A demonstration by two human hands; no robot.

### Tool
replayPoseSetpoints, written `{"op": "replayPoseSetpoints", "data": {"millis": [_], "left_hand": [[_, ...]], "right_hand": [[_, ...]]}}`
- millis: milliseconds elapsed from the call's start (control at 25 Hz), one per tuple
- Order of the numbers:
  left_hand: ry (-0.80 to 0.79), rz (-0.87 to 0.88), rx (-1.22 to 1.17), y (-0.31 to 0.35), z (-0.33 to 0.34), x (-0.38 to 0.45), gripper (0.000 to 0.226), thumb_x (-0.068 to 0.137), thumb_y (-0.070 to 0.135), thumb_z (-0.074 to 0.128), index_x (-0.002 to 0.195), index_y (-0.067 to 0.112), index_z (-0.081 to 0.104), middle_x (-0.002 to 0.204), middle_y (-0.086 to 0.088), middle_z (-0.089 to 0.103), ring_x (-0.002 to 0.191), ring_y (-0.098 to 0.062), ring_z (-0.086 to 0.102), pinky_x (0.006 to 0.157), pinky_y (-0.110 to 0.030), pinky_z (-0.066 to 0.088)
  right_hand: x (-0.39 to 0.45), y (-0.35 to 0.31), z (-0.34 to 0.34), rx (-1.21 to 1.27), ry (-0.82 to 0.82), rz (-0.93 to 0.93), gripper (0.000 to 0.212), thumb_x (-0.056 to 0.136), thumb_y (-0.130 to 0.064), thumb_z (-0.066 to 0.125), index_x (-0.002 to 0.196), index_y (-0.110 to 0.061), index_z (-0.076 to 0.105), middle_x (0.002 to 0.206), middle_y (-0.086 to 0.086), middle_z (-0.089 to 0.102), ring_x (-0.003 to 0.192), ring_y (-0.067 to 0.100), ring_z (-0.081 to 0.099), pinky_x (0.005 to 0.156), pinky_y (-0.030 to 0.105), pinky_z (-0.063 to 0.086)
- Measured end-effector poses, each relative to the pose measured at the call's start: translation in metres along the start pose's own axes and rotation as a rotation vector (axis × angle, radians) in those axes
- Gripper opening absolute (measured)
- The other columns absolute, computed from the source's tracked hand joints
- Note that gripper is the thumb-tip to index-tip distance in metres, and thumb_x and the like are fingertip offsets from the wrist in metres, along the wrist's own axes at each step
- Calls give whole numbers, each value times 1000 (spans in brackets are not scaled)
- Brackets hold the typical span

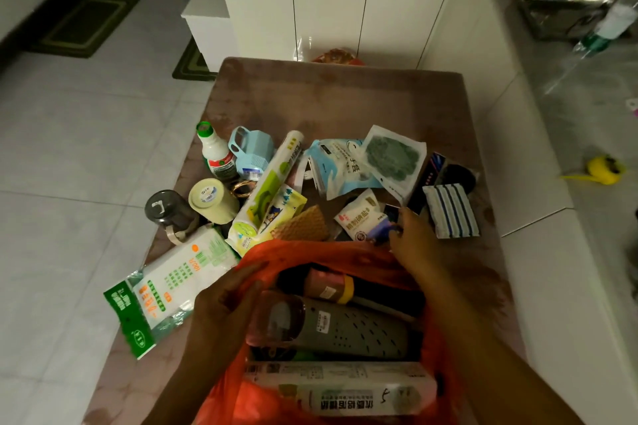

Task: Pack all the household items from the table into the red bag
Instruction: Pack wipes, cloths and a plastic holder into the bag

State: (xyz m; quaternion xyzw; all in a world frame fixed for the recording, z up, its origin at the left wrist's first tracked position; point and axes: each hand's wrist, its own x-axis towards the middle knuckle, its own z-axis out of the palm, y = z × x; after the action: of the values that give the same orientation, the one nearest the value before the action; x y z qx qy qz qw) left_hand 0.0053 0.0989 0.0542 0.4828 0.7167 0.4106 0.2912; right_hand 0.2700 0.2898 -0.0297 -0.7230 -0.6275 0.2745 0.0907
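- Nearest the camera, a long boxed roll [340,390] with printed labels is seen lying across the mouth of the red bag [303,254].
- Just beyond it inside the bag, a grey perforated item [348,329] with a price sticker is laid lengthwise, and a dark item with a pink and yellow band [328,285] is seen behind that.
- The red bag is placed at the near edge of the table [345,100], which is covered in a brown cloth, and its mouth is held open.
- The left hand [224,304] is curled around the bag's left rim, which is gripped.
- The right hand [411,238] is stretched over the bag's far rim; its fingers are closed around a small dark packet [392,217], just beside a white salt packet [359,217].
- A large green and white plastic pack [162,290] is seen lying left of the bag, overhanging the table edge.
- Beyond the bag, loose items are clustered: a dark jar [169,210], a roll of tape [212,200], a white bottle with a green cap [215,152], a light blue holder [250,148], a long green and white roll [272,183] and a brown waffle-patterned pad [303,226].
- Further right, a blue and white pouch [340,166], a clear pouch with a green pad [393,159] and blue striped cloths [450,210] are seen.
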Motion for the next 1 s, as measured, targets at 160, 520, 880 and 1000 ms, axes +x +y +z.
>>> {"op": "replayPoseSetpoints", "data": {"millis": [160, 520, 880, 1000], "left_hand": [[-12, -21, 71, -4, 0, 6, 37, 88, 11, 64, 113, 38, 64, 105, 17, 69, 93, 6, 66, 76, -7, 50], [-40, 69, 91, 17, 1, 12, 61, 81, -6, 67, 127, 28, 47, 116, 8, 61, 90, 6, 61, 77, 5, 39], [-148, 59, -176, 35, -9, 9, 58, 79, -23, 57, 124, 14, 56, 91, 15, 73, 79, 9, 68, 63, -3, 50], [-187, 39, -313, 33, -10, 10, 61, 77, -29, 49, 109, 20, 66, 92, 17, 77, 78, -1, 72, 60, -11, 54]], "right_hand": [[18, 20, 23, -64, -74, -25, 46, 76, -27, 79, 116, -12, 62, 115, 13, 65, 103, 30, 61, 83, 33, 48], [-29, 9, -27, 486, 63, -69, 19, 90, -12, 68, 108, -18, 68, 110, 4, 68, 100, 25, 66, 73, 27, 53], [-162, -22, -63, 1150, -572, -88, 37, 65, -34, 82, 101, -30, 76, 106, 3, 76, 93, 22, 73, 68, 27, 58], [-177, -57, -1, 1038, -522, -62, 25, 85, -23, 68, 105, -38, 73, 110, -3, 74, 98, 14, 71, 73, 24, 57]]}}
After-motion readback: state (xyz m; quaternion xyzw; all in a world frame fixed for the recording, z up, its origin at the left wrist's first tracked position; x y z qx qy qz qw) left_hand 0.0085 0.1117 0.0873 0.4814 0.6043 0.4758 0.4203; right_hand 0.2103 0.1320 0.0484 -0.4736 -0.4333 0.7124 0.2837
